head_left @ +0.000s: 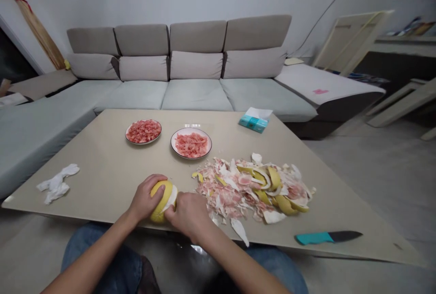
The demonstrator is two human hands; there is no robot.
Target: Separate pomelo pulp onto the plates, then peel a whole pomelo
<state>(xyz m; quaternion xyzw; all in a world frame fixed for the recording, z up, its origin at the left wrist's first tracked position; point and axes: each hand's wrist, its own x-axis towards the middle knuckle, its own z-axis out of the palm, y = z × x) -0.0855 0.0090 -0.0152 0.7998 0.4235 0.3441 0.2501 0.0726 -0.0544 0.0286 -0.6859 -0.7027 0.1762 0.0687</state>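
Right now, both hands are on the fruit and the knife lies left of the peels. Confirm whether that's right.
Not quite: the side is wrong. The head view shows the knife right of the peels. The left hand and right hand are on the fruit, as you say.

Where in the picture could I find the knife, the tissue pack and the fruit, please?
Knife (329, 237): head view, where the teal handle meets the dark blade.
Tissue pack (253, 123): head view, blue wrapper.
Fruit (166, 194): head view, yellow rind beside the white strip.
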